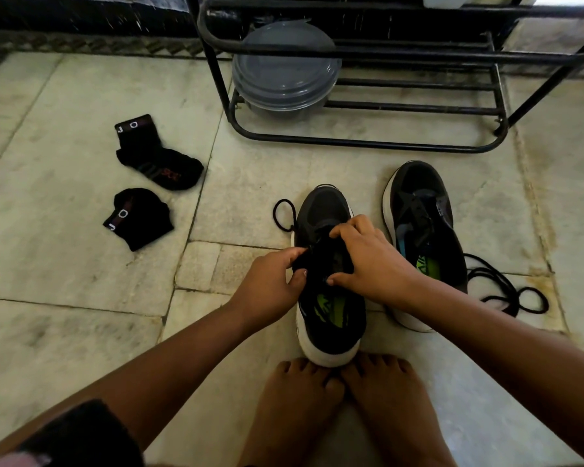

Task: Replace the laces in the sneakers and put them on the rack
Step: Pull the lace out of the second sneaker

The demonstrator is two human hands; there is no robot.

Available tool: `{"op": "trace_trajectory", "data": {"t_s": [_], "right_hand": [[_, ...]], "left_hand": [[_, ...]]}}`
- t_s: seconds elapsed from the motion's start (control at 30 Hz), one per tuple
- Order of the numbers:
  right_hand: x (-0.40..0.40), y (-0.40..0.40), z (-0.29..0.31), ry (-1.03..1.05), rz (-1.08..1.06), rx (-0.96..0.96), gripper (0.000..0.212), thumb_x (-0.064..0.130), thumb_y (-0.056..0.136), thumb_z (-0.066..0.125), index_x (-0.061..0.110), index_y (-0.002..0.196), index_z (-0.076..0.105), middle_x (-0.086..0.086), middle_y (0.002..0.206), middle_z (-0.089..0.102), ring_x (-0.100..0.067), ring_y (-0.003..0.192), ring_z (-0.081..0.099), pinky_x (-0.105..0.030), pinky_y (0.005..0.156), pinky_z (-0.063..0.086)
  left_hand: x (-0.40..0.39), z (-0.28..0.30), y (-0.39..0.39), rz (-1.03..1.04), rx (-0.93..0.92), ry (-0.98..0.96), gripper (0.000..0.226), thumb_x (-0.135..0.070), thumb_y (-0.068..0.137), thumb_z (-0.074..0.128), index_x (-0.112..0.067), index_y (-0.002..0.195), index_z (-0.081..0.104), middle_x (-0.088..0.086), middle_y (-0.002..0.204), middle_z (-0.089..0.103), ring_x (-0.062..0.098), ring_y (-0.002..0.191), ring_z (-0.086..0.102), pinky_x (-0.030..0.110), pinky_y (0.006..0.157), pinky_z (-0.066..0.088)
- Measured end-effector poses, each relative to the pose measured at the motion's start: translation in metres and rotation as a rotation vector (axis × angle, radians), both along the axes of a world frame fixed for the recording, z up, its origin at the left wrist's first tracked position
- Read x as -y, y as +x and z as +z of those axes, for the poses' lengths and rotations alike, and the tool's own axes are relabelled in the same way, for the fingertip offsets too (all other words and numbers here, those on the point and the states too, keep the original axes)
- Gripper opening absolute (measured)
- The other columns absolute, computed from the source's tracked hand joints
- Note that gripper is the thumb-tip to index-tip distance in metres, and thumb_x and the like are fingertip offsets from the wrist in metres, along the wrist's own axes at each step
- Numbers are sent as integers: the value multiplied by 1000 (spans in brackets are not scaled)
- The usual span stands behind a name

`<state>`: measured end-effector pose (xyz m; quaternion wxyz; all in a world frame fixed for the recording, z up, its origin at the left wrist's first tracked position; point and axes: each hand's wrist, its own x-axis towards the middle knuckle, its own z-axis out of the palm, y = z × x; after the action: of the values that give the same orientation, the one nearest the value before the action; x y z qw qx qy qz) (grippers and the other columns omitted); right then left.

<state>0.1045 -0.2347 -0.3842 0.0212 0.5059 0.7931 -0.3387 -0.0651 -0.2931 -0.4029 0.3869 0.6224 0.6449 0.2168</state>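
Sneaker, near one (329, 274): black upper, white sole, upright on the stone floor (81, 264), heel against my bare toes, toe pointing away toward the rack (368, 143). Long axis runs straight out from me. Both my hands sit on its throat. Left hand (267, 288): fingers pinched on the black tongue or lace at the left eyelet row; which of the two I cannot tell. Right hand (368, 257): fingers curled over the right eyelet row, thumb pressed at the tongue's edge, gripping the upper. Lace end (284, 214): a black loop trailing off the shoe's left side, nearer my left hand. Second sneaker (422, 244): just right of the first, parallel, appears unlaced. Loose lace (506, 288): coiled on the floor beside it. Socks (149, 183), two, black: well off to the left. Judgement: threading in progress on the near shoe; racking not yet begun.
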Motion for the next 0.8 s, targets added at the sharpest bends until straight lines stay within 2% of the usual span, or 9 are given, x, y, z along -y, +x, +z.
{"op": "trace_trajectory", "data": {"t_s": [0.17, 0.37, 0.5, 0.67, 0.8], "right_hand": [[1, -1, 0, -1, -70, -22, 81, 33, 75, 77, 17, 140, 31, -3, 136, 37, -21, 127, 37, -32, 103, 36], [2, 0, 2, 21, 14, 32, 77, 35, 82, 70, 19, 146, 29, -3, 138, 32, -23, 127, 35, -34, 106, 36], [8, 0, -1, 103, 42, 24, 70, 37, 84, 66, 20, 144, 33, 1, 138, 30, -21, 125, 36, -32, 102, 39], [1, 1, -2, 68, 64, 39, 74, 38, 81, 69, 19, 142, 34, -1, 135, 26, -23, 124, 35, -32, 102, 38], [-1, 2, -2, 18, 14, -28, 66, 33, 77, 74, 20, 133, 42, -1, 128, 25, -22, 120, 35, -30, 102, 40]], "left_hand": [[1, -1, 0, 2, 11, -3, 36, -9, 93, 50, -17, 127, 57, -10, 112, 62, -7, 97, 50, -8, 77, 32], [2, 1, 1, 8, 31, -12, 35, -9, 94, 50, -17, 127, 57, -16, 106, 58, -6, 98, 51, -7, 78, 33], [2, 1, 1, 17, 46, -11, 34, -8, 93, 50, -17, 125, 58, -16, 105, 58, -4, 99, 52, -6, 80, 34], [2, 0, 0, 19, 39, -14, 34, -9, 93, 51, -17, 125, 59, -15, 105, 59, -4, 99, 53, -5, 80, 35], [2, -1, 0, 13, 29, -6, 34, -9, 93, 50, -17, 126, 58, -12, 109, 61, -3, 101, 53, -4, 81, 35]]}}
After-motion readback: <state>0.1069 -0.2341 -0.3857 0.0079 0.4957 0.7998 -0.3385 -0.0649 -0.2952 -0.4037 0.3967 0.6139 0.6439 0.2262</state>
